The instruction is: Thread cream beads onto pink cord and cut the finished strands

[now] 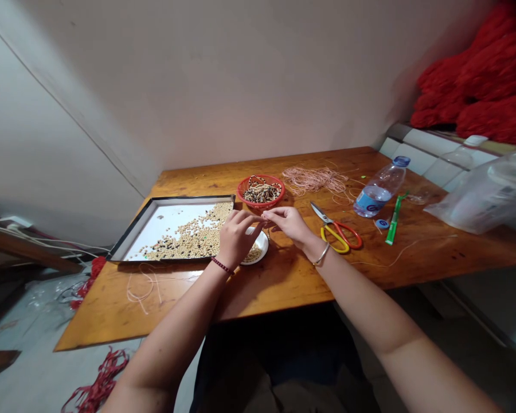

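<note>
My left hand (237, 234) and my right hand (286, 222) meet fingertip to fingertip above a small white bowl (263, 248). Both are closed in a pinch, and what lies between the fingers is too small to make out. Pale beads (253, 253) lie in the bowl, partly hidden by my left hand. Left of it, a shallow black-edged tray (152, 212) holds many cream beads mixed with dark ones. Just behind my hands, a red plastic basket (242, 197) contains strung beads (262, 189) in cream, brown and black.
Scissors (337, 232) with one yellow and one red handle lie right of my hands. Pink cord (313, 179) is heaped behind them. A water bottle (376, 192), its blue cap (382, 223) and a green tube (394, 223) are farther right. Loose thread (141, 289) lies near the front left.
</note>
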A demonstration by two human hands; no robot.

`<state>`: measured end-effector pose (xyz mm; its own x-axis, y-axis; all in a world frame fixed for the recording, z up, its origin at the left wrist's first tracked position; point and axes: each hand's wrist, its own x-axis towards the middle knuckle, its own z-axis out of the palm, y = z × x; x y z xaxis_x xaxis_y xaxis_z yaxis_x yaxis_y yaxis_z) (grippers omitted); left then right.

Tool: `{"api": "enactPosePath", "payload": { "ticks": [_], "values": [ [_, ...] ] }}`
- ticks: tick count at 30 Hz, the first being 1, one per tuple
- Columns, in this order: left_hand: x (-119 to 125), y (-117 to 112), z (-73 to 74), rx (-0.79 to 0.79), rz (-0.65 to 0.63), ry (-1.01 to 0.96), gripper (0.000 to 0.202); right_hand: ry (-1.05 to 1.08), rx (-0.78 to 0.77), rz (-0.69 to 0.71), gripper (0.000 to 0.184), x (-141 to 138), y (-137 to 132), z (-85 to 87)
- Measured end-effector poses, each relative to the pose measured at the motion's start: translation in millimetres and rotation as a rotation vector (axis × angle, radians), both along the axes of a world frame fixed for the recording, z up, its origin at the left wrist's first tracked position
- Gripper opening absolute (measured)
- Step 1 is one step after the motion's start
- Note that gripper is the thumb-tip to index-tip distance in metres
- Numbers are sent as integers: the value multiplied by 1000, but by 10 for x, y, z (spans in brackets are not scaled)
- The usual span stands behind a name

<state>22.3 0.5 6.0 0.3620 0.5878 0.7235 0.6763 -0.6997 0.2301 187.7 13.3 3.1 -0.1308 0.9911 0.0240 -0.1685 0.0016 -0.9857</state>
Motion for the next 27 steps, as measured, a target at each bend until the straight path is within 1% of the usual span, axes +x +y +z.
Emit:
{"api": "enactPosePath", "payload": {
  "ticks": [3, 6, 8, 12, 15, 19, 22, 25, 27],
  "values": [
    [-11, -4, 2, 16, -11, 10, 11, -1, 1, -4, 30, 2, -1, -3],
    [1, -10, 17, -24, -16, -27, 14, 22, -14, -11, 30, 10, 9, -7],
    [14, -7, 31, -106, -31, -81, 18, 42, -26, -12, 30, 14, 18, -10],
    [26, 29, 27, -369, -100, -266, 23, 46, -28, -3, 30, 13, 26, -19],
    [21, 62, -5, -474, -121, -372, 22, 15, 3, 10, 31, 6, 17, -21],
    [14, 76, -22, -486, -81, -416, 22, -26, 49, 19, 33, 0, 7, -20],
    [12, 69, -5, -453, -39, -371, 25, -44, 88, 8, 35, 0, 9, -25],
    [7, 66, -1, -428, -55, -299, 26, -80, 160, -4, 36, 3, 20, -41],
    [3, 71, -11, -417, -71, -294, 25, -112, 223, -14, 35, 5, 29, -57]
  ]
}}
